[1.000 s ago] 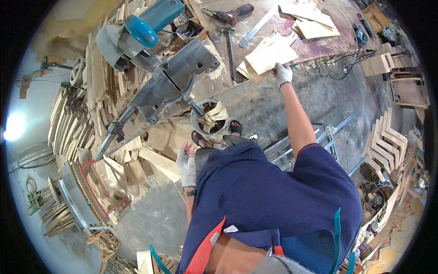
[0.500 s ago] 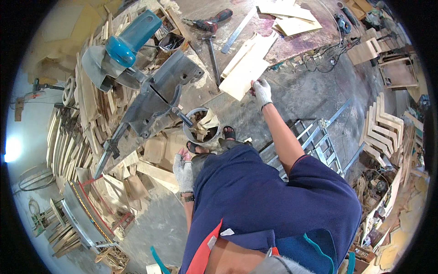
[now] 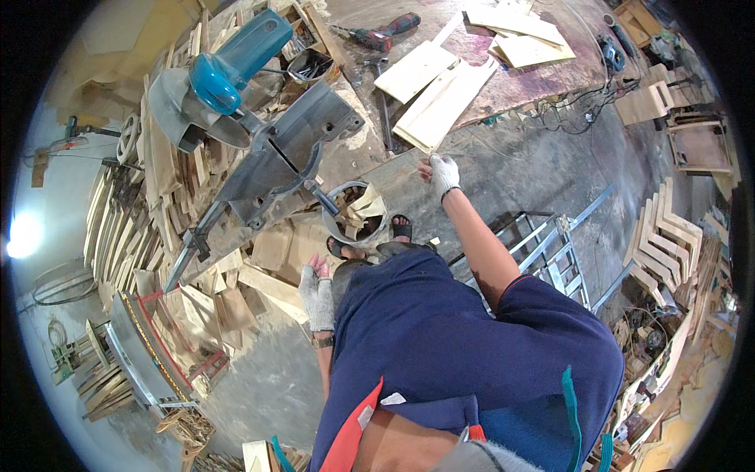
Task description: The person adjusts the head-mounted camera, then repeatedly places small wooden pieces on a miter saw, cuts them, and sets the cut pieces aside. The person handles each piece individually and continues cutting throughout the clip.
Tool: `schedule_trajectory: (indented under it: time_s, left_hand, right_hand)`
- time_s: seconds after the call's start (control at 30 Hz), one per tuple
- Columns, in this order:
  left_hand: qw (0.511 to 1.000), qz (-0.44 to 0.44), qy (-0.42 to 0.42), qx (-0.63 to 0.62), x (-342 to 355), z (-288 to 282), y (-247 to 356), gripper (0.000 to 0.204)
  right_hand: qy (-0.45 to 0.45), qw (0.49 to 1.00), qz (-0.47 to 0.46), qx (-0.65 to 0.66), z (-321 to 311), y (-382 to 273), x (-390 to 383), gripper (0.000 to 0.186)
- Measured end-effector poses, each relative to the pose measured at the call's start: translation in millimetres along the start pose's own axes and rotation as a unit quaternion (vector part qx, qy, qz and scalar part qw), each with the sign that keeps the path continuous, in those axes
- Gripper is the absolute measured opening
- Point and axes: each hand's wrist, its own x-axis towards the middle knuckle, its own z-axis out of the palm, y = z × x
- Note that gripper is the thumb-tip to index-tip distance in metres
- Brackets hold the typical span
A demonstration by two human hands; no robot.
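Note:
My right hand point(image 3: 440, 175), in a pale work glove with bare fingertips, is just off the near end of a pair of long light boards point(image 3: 445, 104) at the bench edge. Its fingers are loosely bent and apart, with nothing in them. Left of that pair, a shorter pale board point(image 3: 415, 71) lies at an angle on the workbench point(image 3: 543, 86). My left hand point(image 3: 318, 295), gloved the same way, hangs low beside my leg with loose, slightly curled fingers and holds nothing. A hammer point(image 3: 384, 114) rests beside the boards.
At the left stands a blue and grey mitre saw point(image 3: 218, 82). A bucket of offcuts point(image 3: 354, 212) is by my feet. A cordless drill point(image 3: 381, 33) and more thin boards point(image 3: 523, 35) lie farther back. A metal ladder point(image 3: 554, 252) is on the right.
My right hand has let go of the shorter board and drawn back slightly left and down. That board now lies farther back on the bench. My left hand has hardly moved.

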Motion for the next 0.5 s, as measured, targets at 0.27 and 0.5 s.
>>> schedule_trajectory:
  time_s: [0.27, 0.5]
  left_hand:
    - [0.998, 0.043, -0.021, 0.05, 1.7, 18.8, 14.6, 0.039]
    - [0.998, 0.034, -0.032, 0.051, -2.7, 20.9, 18.8, 0.041]
  right_hand:
    - [-0.018, 0.999, -0.032, 0.027, 32.7, -47.1, -37.3, 0.02]
    - [-0.049, 0.985, 0.094, 0.135, 26.8, -26.9, 7.0, 0.01]
